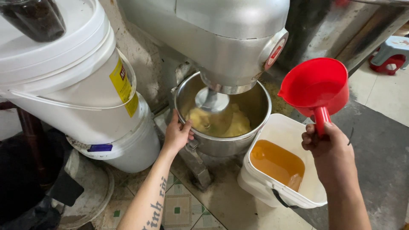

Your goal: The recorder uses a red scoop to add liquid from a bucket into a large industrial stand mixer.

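Observation:
My left hand (177, 133) grips the left rim of a steel mixing bowl (251, 140) that sits under a large grey stand mixer (221, 38). Pale yellow dough (236, 123) lies in the bowl around the mixer's beater. My right hand (330, 151) holds a red plastic scoop (315, 87) by its handle, raised above a white square bucket (294, 127). That bucket holds amber liquid (275, 162) and stands just right of the bowl.
Two stacked white round buckets (81, 85) with yellow labels stand at the left. Behind the mixer at the right is a large steel vessel (341, 30). A small stool (392, 53) stands at the far right on the tiled floor.

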